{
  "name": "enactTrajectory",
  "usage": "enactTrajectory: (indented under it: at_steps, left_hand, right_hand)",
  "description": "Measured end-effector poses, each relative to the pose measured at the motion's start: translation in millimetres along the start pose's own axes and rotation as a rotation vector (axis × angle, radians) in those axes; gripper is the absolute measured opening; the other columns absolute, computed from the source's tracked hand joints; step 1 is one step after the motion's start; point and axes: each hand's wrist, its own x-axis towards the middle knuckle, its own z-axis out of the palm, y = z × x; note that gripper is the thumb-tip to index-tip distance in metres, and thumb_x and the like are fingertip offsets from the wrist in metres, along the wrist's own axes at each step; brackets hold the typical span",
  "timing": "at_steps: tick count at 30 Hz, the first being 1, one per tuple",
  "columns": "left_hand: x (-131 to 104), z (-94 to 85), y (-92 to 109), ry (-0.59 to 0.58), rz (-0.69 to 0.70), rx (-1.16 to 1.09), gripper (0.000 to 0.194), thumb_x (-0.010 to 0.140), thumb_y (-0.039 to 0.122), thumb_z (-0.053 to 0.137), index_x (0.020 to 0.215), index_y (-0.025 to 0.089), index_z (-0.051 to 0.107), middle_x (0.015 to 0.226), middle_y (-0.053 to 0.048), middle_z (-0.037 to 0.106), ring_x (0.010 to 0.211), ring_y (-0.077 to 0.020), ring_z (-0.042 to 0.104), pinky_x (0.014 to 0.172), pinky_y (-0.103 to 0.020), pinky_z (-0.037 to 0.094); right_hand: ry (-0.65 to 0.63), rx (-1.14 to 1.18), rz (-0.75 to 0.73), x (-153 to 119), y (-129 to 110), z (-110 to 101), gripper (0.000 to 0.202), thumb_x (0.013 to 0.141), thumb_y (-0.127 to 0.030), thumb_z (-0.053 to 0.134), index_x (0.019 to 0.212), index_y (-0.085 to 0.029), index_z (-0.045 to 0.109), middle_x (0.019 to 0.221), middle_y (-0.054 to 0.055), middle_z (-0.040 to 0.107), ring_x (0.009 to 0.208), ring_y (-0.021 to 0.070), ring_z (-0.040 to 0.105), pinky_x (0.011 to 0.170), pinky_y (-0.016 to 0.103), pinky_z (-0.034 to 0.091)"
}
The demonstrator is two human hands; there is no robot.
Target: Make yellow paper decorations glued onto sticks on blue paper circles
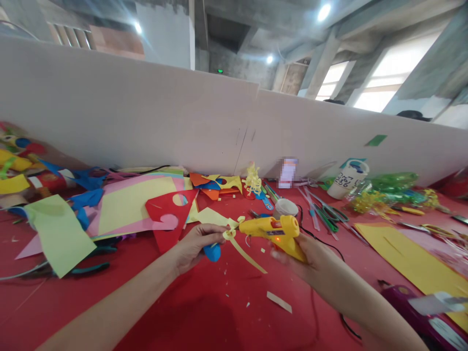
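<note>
My right hand [309, 251] is closed around the handle of a yellow hot glue gun [261, 227], whose small orange light is lit. Its nozzle points left and meets, or nearly meets, a small yellow craft piece [229, 235] pinched in my left hand [193, 243]. A rounded blue piece [212, 252] shows below my left fingers; whether it joins the yellow part I cannot tell. From the yellow piece a thin yellow strip [248, 255] trails down to the right. Beyond my hands stands a yellow curly-stripped figure [253, 180].
Cut sheets [127, 200] and a red cutout [170, 217] lie left, near pliers [89, 268]. A glue gun cord [329, 243] crosses the right side. Scissors [331, 212], a white cup [343, 180], yellow sheet [413, 263] and purple device [405, 307] are right. A white partition [146, 112] stands behind.
</note>
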Motion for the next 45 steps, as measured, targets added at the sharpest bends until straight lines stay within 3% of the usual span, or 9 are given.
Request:
enactTrajectory:
  at_steps: [7,20,31,36,45]
  left_hand:
    - [1,-2.3,-2,-0.017,-0.007,-0.050,0.022,0.045,0.018,0.083,0.063,0.015,0.071,0.056,-0.002,0.065,0.058,-0.0098,0.059,0.057,-0.018,0.043]
    - [0,-2.4,-1,-0.055,0.004,0.004,0.019,0.047,0.021,0.082,0.062,0.015,0.071,0.056,-0.002,0.065,0.056,-0.0094,0.056,0.055,-0.018,0.041]
    - [-2,-1.5,-1,-0.065,0.009,0.021,0.018,0.048,0.020,0.081,0.062,0.016,0.071,0.056,-0.002,0.065,0.057,-0.0096,0.056,0.055,-0.019,0.039]
    - [0,-3.5,-2,-0.073,0.011,0.022,0.017,0.050,0.019,0.080,0.063,0.016,0.071,0.056,-0.001,0.065,0.056,-0.0094,0.055,0.055,-0.020,0.039]
    - [-1,-3.2,-2,-0.058,0.007,0.047,0.018,0.048,0.019,0.081,0.063,0.016,0.071,0.059,-0.002,0.065,0.057,-0.0098,0.056,0.056,-0.020,0.040]
  right_hand:
    - [0.036,0.012,0.002,0,-2,2,0.023,0.082,-0.041,0.049,0.071,-0.020,0.051,0.060,-0.001,0.056,0.051,0.0127,0.052,0.045,0.022,0.038]
    - [0.082,-0.066,-0.039,0,-6,7,0.020,0.081,-0.039,0.049,0.079,-0.020,0.056,0.063,0.000,0.059,0.053,0.0143,0.055,0.047,0.022,0.041]
    - [0.157,-0.065,-0.079,-1,-3,14,0.020,0.079,-0.038,0.047,0.083,-0.021,0.056,0.074,0.005,0.065,0.064,0.0189,0.062,0.059,0.028,0.049]
    - [0.143,-0.079,-0.080,-1,-3,12,0.017,0.079,-0.036,0.047,0.079,-0.022,0.056,0.067,0.003,0.063,0.057,0.0174,0.060,0.053,0.027,0.048]
    - [0.136,-0.064,-0.077,-3,-4,10,0.018,0.080,-0.037,0.044,0.080,-0.022,0.055,0.070,0.005,0.064,0.061,0.0189,0.061,0.059,0.030,0.051]
